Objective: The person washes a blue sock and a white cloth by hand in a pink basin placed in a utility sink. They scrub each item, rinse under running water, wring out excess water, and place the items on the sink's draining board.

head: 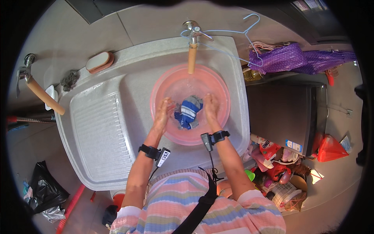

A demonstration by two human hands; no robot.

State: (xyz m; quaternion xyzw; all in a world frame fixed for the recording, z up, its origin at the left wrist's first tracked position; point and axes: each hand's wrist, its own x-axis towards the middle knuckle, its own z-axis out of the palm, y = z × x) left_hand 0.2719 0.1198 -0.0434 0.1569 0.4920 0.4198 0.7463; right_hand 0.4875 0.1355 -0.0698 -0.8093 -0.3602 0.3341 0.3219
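A pink plastic basin [159, 128] with water in it stands in the stone laundry sink [137, 87]. At its middle lies a wet bundle of blue, grey and white striped cloth [189, 111], which looks like socks. My left hand [163, 114] is at the left of the cloth, inside the basin, fingers apart and a small gap between. On the other side my right hand [211, 105] comes close to the cloth's right end; whether it touches is hard to tell. Neither hand grips the cloth. Above the basin hangs a tap [192, 33] with a tan hose [191, 58].
Left of the basin is a ribbed washboard [99, 131]. A scrubbing brush [99, 62] and a steel-wool scourer [69, 80] rest on the back ledge. A second hosed tap [43, 95] juts out at left. A blue hanger [230, 30] hangs from the tap, near a purple umbrella [280, 60].
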